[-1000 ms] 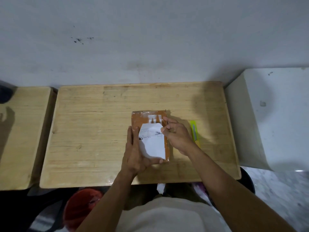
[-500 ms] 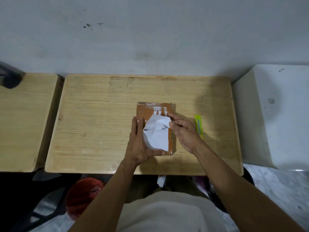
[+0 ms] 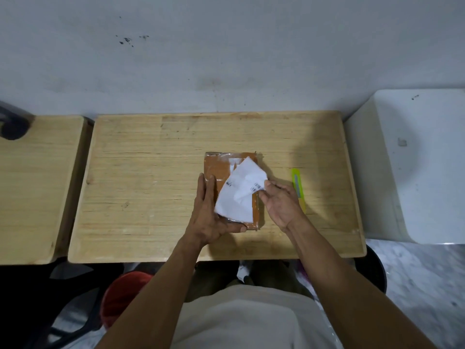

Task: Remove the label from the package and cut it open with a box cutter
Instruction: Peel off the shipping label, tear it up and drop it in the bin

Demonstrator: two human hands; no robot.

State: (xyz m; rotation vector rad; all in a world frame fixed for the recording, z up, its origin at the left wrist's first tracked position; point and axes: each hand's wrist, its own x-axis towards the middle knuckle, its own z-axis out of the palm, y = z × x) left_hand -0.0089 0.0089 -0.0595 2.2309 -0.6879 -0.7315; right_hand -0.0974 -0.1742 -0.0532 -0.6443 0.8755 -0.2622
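An orange-brown package [image 3: 218, 168] wrapped in clear tape lies flat on the wooden table [image 3: 151, 187]. My left hand [image 3: 208, 212] presses on its left and near edge and holds it down. A white paper label [image 3: 239, 195] with black print is peeled up and crumpled over the package's right half, and a torn white scrap stays stuck near the far edge. My right hand [image 3: 281, 202] pinches the label's right edge between thumb and fingers. A yellow-green box cutter [image 3: 298, 186] lies on the table just right of that hand.
A second wooden table [image 3: 37, 187] stands to the left with a dark object [image 3: 12, 124] at its far corner. A white block [image 3: 415, 159] stands to the right. The wall runs close behind. A red stool [image 3: 123, 295] is under the table.
My right hand has pulled the label up and to the right, lifting more of it off the package. My left hand stays on the package.
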